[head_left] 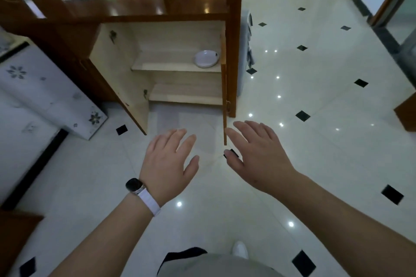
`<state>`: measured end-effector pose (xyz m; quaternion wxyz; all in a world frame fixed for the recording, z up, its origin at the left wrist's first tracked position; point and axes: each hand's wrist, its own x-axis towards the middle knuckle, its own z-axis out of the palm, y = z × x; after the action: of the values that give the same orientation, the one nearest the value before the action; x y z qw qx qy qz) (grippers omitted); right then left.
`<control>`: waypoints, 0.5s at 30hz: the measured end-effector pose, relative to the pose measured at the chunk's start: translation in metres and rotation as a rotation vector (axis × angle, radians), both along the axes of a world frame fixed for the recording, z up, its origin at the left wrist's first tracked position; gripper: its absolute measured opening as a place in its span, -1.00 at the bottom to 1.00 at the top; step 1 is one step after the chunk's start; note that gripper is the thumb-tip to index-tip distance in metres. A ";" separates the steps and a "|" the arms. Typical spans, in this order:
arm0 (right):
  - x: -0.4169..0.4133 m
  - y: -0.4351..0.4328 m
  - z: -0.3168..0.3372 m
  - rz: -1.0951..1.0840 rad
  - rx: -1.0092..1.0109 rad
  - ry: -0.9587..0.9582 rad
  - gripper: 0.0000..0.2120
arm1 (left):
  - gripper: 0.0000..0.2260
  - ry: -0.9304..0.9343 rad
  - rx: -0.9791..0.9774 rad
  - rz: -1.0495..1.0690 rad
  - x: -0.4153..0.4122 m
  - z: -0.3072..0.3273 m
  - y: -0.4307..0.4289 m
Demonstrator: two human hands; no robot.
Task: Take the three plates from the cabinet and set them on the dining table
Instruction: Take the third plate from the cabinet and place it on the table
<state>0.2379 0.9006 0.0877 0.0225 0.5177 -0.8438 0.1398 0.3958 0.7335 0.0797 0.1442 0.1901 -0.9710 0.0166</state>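
A round white ceramic plate (206, 58) sits at the right end of the upper shelf inside the brown wooden cabinet (157, 12), whose two doors stand swung wide. Whether it is one plate or a stack, I can't tell. In front of the cabinet, over the glossy white floor tiles with black diamond insets (315, 101), both hands hover empty: the left hand (168, 162), white-strapped smartwatch (139, 191) on its wrist, fingers spread and relaxed; the right hand (258, 155) flat and loose too, just beside the right door's lower edge.
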 end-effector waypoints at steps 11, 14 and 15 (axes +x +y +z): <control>-0.022 -0.110 -0.007 0.075 0.048 0.013 -0.51 | -0.60 0.044 0.008 0.081 -0.010 -0.014 -0.101; -0.029 -0.156 -0.009 0.063 0.063 0.037 -0.51 | -0.60 0.067 0.015 0.073 -0.019 -0.021 -0.147; -0.032 -0.172 -0.009 0.060 0.068 0.048 -0.51 | -0.61 0.074 0.013 0.064 -0.022 -0.023 -0.163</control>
<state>0.2060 0.7283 0.0785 0.0207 0.5465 -0.8313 0.0992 0.3736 0.5701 0.0567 0.1780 0.2226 -0.9585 0.0079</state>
